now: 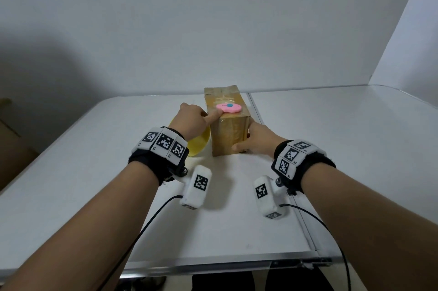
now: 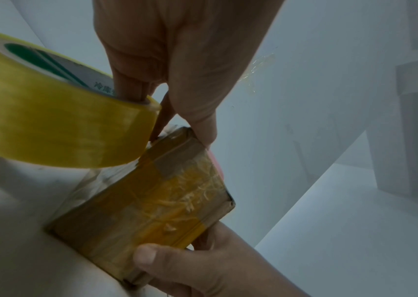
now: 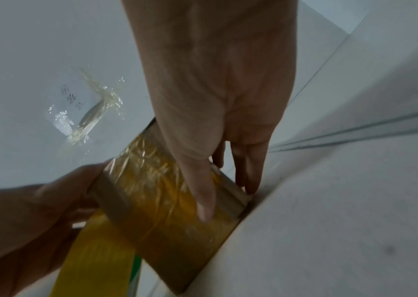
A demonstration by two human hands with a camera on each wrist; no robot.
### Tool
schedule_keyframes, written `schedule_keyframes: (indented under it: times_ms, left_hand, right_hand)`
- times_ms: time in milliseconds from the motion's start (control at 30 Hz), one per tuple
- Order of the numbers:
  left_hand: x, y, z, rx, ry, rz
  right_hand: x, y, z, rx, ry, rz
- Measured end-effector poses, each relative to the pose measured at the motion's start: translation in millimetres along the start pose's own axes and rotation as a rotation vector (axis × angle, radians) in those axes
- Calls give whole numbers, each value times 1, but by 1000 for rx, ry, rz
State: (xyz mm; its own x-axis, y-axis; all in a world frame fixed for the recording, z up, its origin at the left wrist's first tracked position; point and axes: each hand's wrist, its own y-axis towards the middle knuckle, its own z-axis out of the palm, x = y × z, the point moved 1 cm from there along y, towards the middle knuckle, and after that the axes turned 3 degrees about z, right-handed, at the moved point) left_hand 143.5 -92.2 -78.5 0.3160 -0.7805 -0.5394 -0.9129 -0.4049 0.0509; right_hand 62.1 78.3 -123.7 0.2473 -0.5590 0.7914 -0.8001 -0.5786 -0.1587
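A small cardboard box (image 1: pixel 228 134), wrapped in yellow-tinted tape, stands upright on the white table (image 1: pixel 94 172). A flat pink piece with a blue dot (image 1: pixel 228 107) lies on its top. My left hand (image 1: pixel 201 116) has fingers hooked through the core of a yellow tape roll (image 2: pixel 50 120) beside the box's left side, and its thumb (image 2: pixel 202 124) presses the top near edge of the box (image 2: pixel 157 197). My right hand (image 1: pixel 246 140) grips the box from the right. Its thumb (image 3: pixel 202 193) lies on the near face and its fingers (image 3: pixel 248 170) on the right side.
A seam (image 1: pixel 257 110) in the table runs just right of the box. The white wall stands close behind, with a crumpled scrap of clear tape (image 3: pixel 88 120) stuck to it. Brown cardboard (image 1: pixel 9 148) shows past the table's left edge. The table's metal front edge (image 1: pixel 213 264) is near me.
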Motion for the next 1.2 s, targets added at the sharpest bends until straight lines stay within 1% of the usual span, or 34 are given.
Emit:
schedule_keyframes:
  times_ms: [67,133,300,533,600,667,800,867,933,1033,1200]
  left_hand:
    - [1,2,0,-4,-4,-11]
    - [1,3,0,-1,-3,-15]
    - [2,5,2,6,-5,-6]
    - [-1,4,3,15,31,9]
    - [0,4,3,4,9,-13]
    - [0,4,2,-5,1,-18]
    - [1,5,2,0,15,-12]
    - [2,5,2,1,9,-9]
    - [2,5,3,-8,-6,-8]
    - [2,4,1,-9,-27,-11]
    - [-1,-6,-10,5,-116,2]
  right_hand:
    - [0,-1,-7,55,39,-13]
    - [0,2,-13,53,82,-20]
    - [6,1,-16,-14,-89,-68]
    - [9,-2,-17,-18,-173,-93]
    - [11,-1,-16,-4,-229,-76]
    - [8,0,-17,13,-227,-47]
    - [7,1,-18,49,-88,-30]
    - [9,0,-18,40,-147,-28]
    - [10,-1,-17,2,-210,-23]
    - [13,-2,-14,-44,-222,-21]
    - [13,-6,-11,-30,-201,-2]
